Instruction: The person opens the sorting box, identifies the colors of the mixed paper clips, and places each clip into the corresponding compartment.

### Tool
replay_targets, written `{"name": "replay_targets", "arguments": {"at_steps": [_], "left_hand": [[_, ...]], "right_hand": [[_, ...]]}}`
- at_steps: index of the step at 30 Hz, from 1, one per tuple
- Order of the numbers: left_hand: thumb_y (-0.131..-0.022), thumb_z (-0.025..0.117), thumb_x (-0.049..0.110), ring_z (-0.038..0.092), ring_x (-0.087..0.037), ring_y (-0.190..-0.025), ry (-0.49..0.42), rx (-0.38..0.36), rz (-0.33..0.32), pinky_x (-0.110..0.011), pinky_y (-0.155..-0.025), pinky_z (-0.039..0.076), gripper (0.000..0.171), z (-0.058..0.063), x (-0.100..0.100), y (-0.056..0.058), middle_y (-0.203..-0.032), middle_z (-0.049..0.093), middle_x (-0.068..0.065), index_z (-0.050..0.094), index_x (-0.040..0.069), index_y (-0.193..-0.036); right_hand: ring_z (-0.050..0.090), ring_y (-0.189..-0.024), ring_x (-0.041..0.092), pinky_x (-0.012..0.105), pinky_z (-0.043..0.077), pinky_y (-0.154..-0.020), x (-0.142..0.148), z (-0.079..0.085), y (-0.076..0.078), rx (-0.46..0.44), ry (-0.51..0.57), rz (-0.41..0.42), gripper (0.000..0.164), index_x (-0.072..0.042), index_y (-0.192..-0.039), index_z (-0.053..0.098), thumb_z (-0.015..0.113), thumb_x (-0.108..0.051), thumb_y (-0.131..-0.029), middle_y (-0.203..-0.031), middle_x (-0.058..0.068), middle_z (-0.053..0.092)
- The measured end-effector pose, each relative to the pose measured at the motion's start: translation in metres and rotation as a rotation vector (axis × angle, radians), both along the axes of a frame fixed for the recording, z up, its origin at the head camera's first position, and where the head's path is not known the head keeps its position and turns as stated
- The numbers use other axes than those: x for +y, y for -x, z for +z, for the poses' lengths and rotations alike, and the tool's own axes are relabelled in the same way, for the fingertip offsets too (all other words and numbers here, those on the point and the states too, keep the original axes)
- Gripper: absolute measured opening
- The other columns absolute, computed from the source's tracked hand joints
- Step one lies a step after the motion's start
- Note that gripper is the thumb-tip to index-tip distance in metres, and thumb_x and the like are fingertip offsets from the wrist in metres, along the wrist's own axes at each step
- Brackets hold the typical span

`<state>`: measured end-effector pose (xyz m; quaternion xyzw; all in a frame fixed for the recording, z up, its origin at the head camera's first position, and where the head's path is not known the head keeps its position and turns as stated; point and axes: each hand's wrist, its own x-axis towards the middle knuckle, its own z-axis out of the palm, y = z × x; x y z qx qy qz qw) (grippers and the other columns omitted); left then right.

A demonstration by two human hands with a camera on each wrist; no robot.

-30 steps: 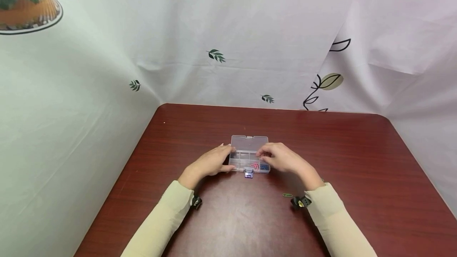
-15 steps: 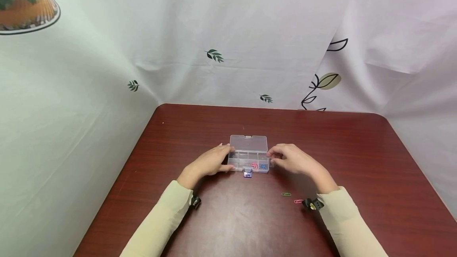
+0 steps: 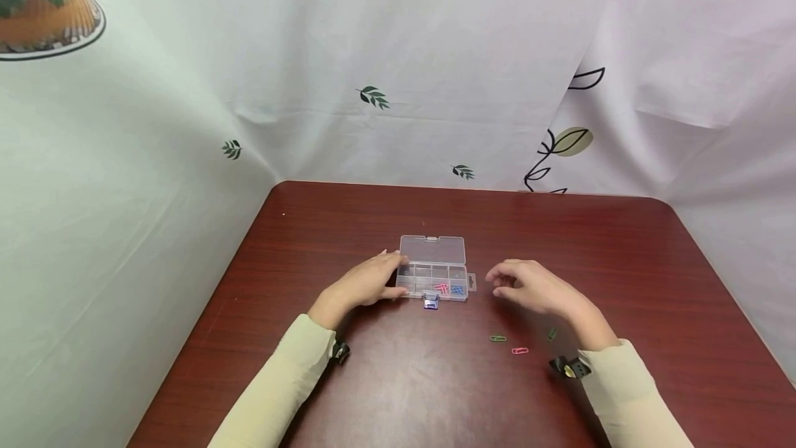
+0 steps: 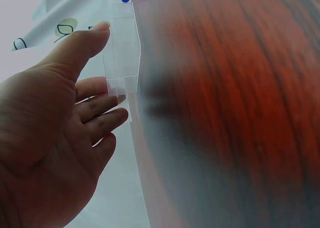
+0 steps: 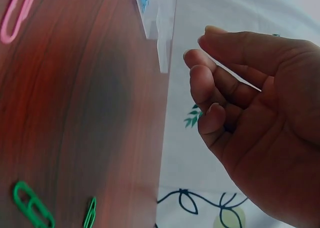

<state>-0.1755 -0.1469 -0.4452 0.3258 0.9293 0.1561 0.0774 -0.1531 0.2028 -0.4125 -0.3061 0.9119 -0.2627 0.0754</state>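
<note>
A clear plastic compartment box [image 3: 425,272] lies on the table with its lid [image 3: 433,249] raised at the far side. Pink paper clips [image 3: 441,288] and blue paper clips [image 3: 457,290] fill two front compartments at its right end. My left hand [image 3: 367,282] holds the box's left end, thumb at the near side and fingers at the far side; the left wrist view shows the box wall [image 4: 122,48] between them. Right of the box's hang tab [image 3: 472,282], my right hand [image 3: 539,289] hovers with fingers loosely curled and nothing between them.
Loose on the table, near my right forearm, are a green paper clip [image 3: 497,339], a pink paper clip [image 3: 519,350] and another green paper clip [image 3: 552,334]. A blue latch [image 3: 431,303] juts from the box's front. White patterned cloth [image 3: 423,130] hangs behind the table.
My right hand has moved from over the box's right compartments out to the right, uncovering the blue paper clips, the hang tab and loose paper clips. My left hand stays on the box.
</note>
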Motion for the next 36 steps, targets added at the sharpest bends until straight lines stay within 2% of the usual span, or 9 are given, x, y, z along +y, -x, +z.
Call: {"name": "replay_targets", "arguments": {"at_steps": [16, 23, 28, 36], "left_hand": [[-0.097, 0.07, 0.035, 0.048, -0.036, -0.139, 0.006, -0.004, 0.0, -0.041, -0.127, 0.025, 0.057, -0.001, 0.0, 0.0, -0.135, 0.059, -0.013, 0.052, 0.0, -0.138], [-0.097, 0.07, 0.034, 0.047, -0.036, -0.139, 0.002, -0.006, 0.005, -0.042, -0.127, 0.025, 0.057, -0.001, 0.0, -0.001, -0.136, 0.058, -0.013, 0.052, 0.0, -0.138], [-0.097, 0.07, 0.034, 0.047, -0.036, -0.14, 0.003, -0.007, 0.005, -0.042, -0.127, 0.025, 0.057, -0.001, 0.0, -0.001, -0.136, 0.058, -0.013, 0.052, 0.0, -0.139], [-0.096, 0.071, 0.034, 0.047, -0.037, -0.139, -0.002, -0.006, 0.002, -0.043, -0.127, 0.025, 0.057, -0.001, 0.0, 0.0, -0.136, 0.058, -0.013, 0.052, 0.0, -0.138]], "right_hand": [[0.056, -0.08, 0.003, 0.026, 0.054, -0.068, 0.033, -0.008, -0.022, 0.023, 0.018, -0.024, 0.019, -0.011, -0.105, 0.072, 0.079, -0.011, -0.087, -0.091, -0.009, 0.063], [0.056, -0.081, 0.002, 0.024, 0.053, -0.067, 0.042, -0.018, -0.034, 0.02, 0.042, -0.031, 0.019, -0.016, -0.104, 0.071, 0.08, -0.013, -0.087, -0.09, -0.013, 0.062], [0.054, -0.08, 0.0, 0.022, 0.05, -0.064, 0.044, -0.026, -0.044, 0.01, 0.073, -0.014, 0.018, -0.018, -0.104, 0.07, 0.079, -0.014, -0.088, -0.089, -0.016, 0.059], [0.055, -0.079, 0.002, 0.02, 0.048, -0.063, 0.044, -0.034, -0.056, 0.033, 0.112, 0.035, 0.019, -0.017, -0.103, 0.07, 0.079, -0.012, -0.087, -0.09, -0.012, 0.061]]}}
